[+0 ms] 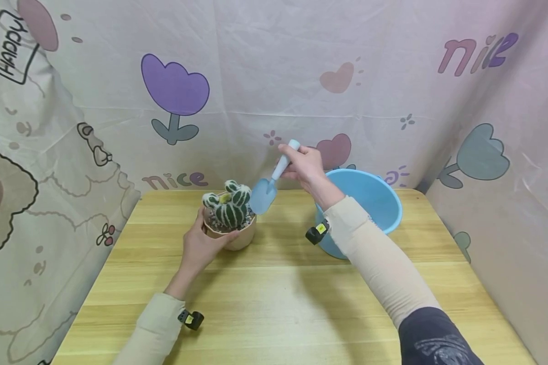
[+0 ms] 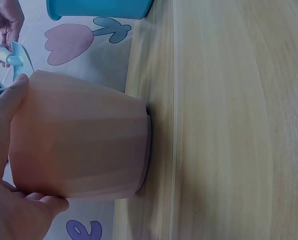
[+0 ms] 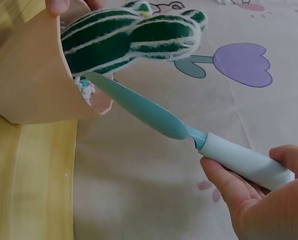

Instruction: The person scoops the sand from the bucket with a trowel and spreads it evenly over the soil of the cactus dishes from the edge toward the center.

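A peach-coloured flowerpot [image 2: 84, 140] stands on the wooden table, holding a green cactus [image 1: 230, 214] with white fuzzy stripes and small pebbles around its base. My left hand [image 1: 204, 243] grips the pot from its left and near side, thumb at the rim. In my right hand [image 1: 307, 165] is a small blue trowel [image 1: 263, 195] with a pale handle, pinched between thumb and fingers. The trowel's blade [image 3: 139, 107] points down into the pot beside the cactus. Its tip is right at the white pebbles [image 3: 85, 89] in the right wrist view.
A blue basin [image 1: 385, 203] stands on the table [image 1: 274, 299] to the right, partly behind the right forearm. Behind the table's far edge hangs a printed cloth [image 1: 255, 61] with flowers and lettering. More of this cloth covers both sides.
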{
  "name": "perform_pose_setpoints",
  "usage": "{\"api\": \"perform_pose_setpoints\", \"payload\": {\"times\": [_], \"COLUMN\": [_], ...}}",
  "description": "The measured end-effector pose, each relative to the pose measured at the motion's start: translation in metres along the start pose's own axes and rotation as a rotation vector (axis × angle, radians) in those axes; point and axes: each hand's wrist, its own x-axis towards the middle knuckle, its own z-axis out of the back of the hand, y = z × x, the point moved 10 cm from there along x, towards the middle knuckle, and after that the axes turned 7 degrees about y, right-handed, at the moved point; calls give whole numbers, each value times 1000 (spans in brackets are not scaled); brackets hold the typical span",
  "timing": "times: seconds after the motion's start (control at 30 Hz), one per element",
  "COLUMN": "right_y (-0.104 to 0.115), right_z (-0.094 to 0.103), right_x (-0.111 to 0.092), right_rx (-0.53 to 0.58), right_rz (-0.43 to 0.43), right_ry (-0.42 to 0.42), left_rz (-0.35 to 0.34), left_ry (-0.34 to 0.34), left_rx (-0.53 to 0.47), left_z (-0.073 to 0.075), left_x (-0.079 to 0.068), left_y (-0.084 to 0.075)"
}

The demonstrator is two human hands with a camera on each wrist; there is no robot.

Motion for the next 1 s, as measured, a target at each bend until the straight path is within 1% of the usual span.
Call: {"api": "perform_pose_setpoints", "payload": {"times": [0.2, 0.4, 0.53, 0.67, 0.73, 0.8, 0.83, 0.9, 1.0], "right_y": [3, 5, 8, 11, 13, 16, 18, 21, 26], "right_z": [7, 14, 18, 25, 30, 36, 39, 44, 55], "right_x": [0, -1, -1, -1, -1, -2, -2, -4, -6], "right_rx": [5, 5, 20, 45, 55, 66, 71, 74, 81], "right_rz": [9, 9, 11, 12, 13, 18, 19, 21, 24], "right_ry": [-13, -25, -26, -39, -48, -57, -62, -69, -81], "left_rz": [26, 16, 22, 57, 66, 48, 26, -40, -152], "left_ry": [8, -2, 6, 24, 21, -8, -30, -90, -173], "left_rx": [-5, 11, 2, -7, -20, -35, -45, -57, -74], "left_z": [-1, 0, 0, 4, 10, 19, 25, 38, 53], "left_x": [0, 0, 0, -1, -1, -2, -2, -4, -9], "left_y": [2, 1, 2, 5, 3, -1, -6, -16, -36]}}
